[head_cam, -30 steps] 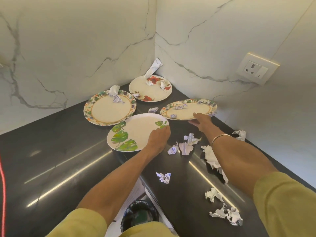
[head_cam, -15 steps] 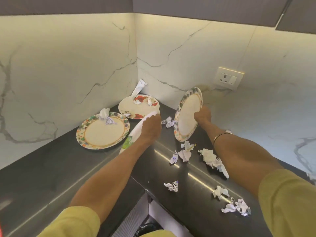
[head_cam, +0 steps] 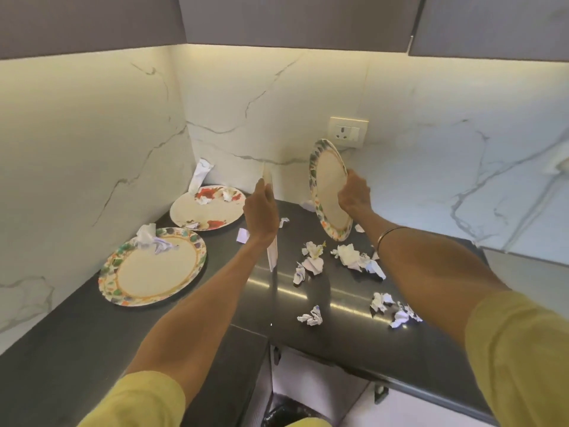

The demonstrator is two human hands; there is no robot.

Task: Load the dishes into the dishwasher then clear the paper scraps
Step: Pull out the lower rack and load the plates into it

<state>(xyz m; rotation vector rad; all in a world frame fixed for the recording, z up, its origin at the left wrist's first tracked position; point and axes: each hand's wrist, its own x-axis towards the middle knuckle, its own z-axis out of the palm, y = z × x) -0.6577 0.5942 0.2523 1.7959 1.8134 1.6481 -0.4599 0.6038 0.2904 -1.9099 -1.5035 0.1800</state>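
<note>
The left hand (head_cam: 261, 215) grips 1 plate (head_cam: 271, 223) edge-on; the right hand (head_cam: 354, 195) grips a floral-rimmed plate (head_cam: 328, 186). Both are tilted upright, likely to shed paper scraps (head_cam: 346, 257) onto the counter (head_cam: 92, 334).

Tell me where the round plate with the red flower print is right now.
The round plate with red flower print lies flat on the dark countertop in the far corner, behind the multicoloured-rimmed plate.

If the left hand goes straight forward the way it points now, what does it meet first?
Probably the marble wall in the corner. The left hand holds a plate edge-on above the counter, and nothing shows between them, though depth is unclear.
</note>
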